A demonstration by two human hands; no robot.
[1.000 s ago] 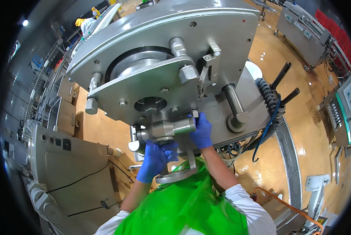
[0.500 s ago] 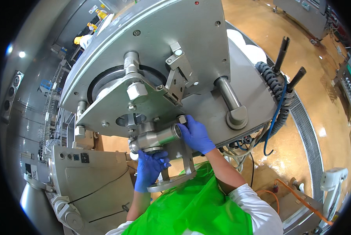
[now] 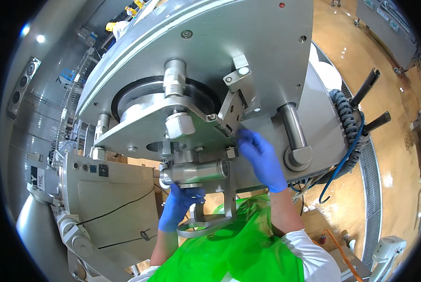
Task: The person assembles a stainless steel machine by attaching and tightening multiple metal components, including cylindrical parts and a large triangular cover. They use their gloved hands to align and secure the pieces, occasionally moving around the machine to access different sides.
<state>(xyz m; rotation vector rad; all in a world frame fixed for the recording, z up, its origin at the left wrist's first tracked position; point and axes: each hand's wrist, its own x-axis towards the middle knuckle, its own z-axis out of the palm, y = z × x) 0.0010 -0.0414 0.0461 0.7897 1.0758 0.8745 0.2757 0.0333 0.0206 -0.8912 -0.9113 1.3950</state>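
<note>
My left hand (image 3: 177,207), in a blue glove, is closed around the underside of a steel pipe fitting (image 3: 196,172) with a threaded open end. The fitting hangs below a steel plate (image 3: 144,134) with a round hole. My right hand (image 3: 264,162), also gloved in blue, is raised beside the hinge bracket (image 3: 231,113); its fingertips are smeared by motion, and contact cannot be made out. Just left of it, a hex nut (image 3: 230,152) shows under the plate edge. A ring-shaped steel bracket (image 3: 206,228) hangs in front of my green apron.
The large grey machine housing (image 3: 257,51) fills the space ahead. A thick steel post (image 3: 295,136) projects at right, near coiled dark hoses (image 3: 344,113) and a blue cable (image 3: 349,157). A grey control cabinet (image 3: 109,202) stands left. An orange cable (image 3: 344,256) lies lower right.
My right hand has left the open end of the fitting and moved up and right toward the hinge bracket. My left hand stays under the fitting. The view has shifted slightly.
</note>
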